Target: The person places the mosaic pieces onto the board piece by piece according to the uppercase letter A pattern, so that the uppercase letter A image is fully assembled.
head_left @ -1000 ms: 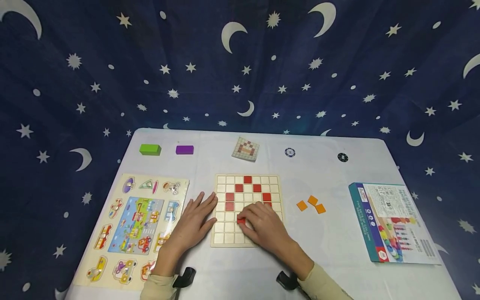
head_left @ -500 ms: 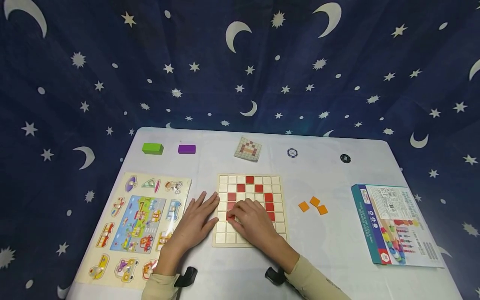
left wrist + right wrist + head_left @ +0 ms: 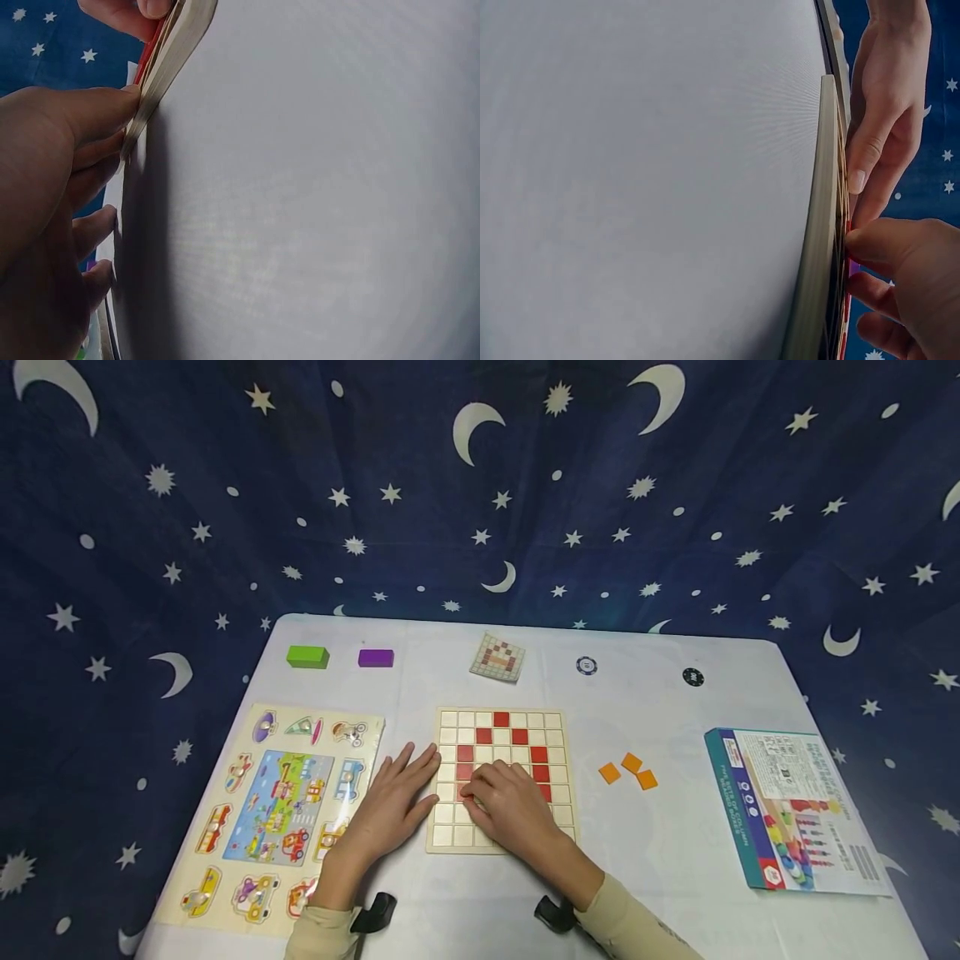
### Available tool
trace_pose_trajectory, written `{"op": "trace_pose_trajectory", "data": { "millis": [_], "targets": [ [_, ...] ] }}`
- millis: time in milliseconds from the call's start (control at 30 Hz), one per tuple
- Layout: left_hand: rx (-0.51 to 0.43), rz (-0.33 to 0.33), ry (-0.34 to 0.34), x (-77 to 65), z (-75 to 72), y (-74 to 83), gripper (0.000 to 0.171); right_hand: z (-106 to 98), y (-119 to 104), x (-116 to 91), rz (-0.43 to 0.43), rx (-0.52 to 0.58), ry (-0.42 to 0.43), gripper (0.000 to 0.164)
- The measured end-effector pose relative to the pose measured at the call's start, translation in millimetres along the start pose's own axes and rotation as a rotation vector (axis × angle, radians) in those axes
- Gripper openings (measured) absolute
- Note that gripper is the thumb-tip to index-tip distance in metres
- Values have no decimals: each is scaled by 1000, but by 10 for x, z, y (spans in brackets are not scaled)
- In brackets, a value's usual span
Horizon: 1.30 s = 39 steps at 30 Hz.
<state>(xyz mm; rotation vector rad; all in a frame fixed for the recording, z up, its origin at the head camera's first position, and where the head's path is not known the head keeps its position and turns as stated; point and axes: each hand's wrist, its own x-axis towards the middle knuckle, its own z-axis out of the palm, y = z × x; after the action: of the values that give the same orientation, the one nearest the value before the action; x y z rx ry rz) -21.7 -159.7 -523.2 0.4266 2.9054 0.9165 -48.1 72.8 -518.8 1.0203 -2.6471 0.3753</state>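
Observation:
A wooden grid board (image 3: 444,837) lies at the middle of the table, with red square tiles (image 3: 483,736) set in its cells in an arch shape. My right hand (image 3: 517,806) is over the board, thumb and fingertips pinching a red tile (image 3: 461,792) at a cell in the left column of the arch; the fingers partly cover it. In the right wrist view, thumb and fingers come right to the board's surface. My left hand (image 3: 393,797) lies spread, its fingertips and thumb at the board's left edge, steadying contact visible in the left wrist view.
Several orange tiles (image 3: 632,763) lie right of the board. A pattern card (image 3: 498,658) lies behind it. At left is a vehicle puzzle (image 3: 279,810), with green (image 3: 307,657) and purple (image 3: 376,658) blocks beyond. Two chips (image 3: 587,666) and a boxed game (image 3: 802,810) are rightward.
My right hand has carried the red tile leftward across the board to the arch's left column, where the tile now sits in line with those above. My left hand has stayed at the board's edge.

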Motion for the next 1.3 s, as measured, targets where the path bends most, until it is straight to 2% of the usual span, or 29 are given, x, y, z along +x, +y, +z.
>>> {"op": "trace_pose_trajectory", "data": {
  "millis": [100, 167, 267, 333, 467, 533, 633, 767, 900, 1100, 1300],
  "targets": [
    [-9, 0, 4, -9, 3, 8, 61, -57, 77, -51, 24, 86, -3, 8],
    [-13, 2, 6, -13, 7, 11, 61, -115, 204, -110, 58, 146, 21, 9],
    [-6, 5, 5, -18, 10, 9, 61, -243, 506, -249, 153, 192, 67, 13],
    [3, 7, 6, -18, 11, 2, 61, -346, 747, -374, 230, 184, 71, 18],
    [14, 8, 2, -12, 7, -18, 61, -558, 1165, -664, 360, 157, -23, 33],
    [14, 8, 0, -11, 1, -25, 62, -638, 1305, -790, 378, 147, -76, 38],
    [9, 9, 0, -10, -8, -35, 62, -689, 1422, -916, 365, 121, -112, 35],
    [4, 9, 1, -9, -11, -42, 61, -680, 1456, -972, 346, 69, -100, 29],
    [-3, 5, -2, -4, 4, -42, 61, -664, 1434, -921, 346, 45, -53, 30],
    [8, 4, -4, 1, 22, -44, 61, -640, 1239, -631, 315, 116, 17, 26],
    [11, 3, -2, 3, 19, -34, 61, -453, 888, -282, 196, 202, 29, 19]
  ]
}}
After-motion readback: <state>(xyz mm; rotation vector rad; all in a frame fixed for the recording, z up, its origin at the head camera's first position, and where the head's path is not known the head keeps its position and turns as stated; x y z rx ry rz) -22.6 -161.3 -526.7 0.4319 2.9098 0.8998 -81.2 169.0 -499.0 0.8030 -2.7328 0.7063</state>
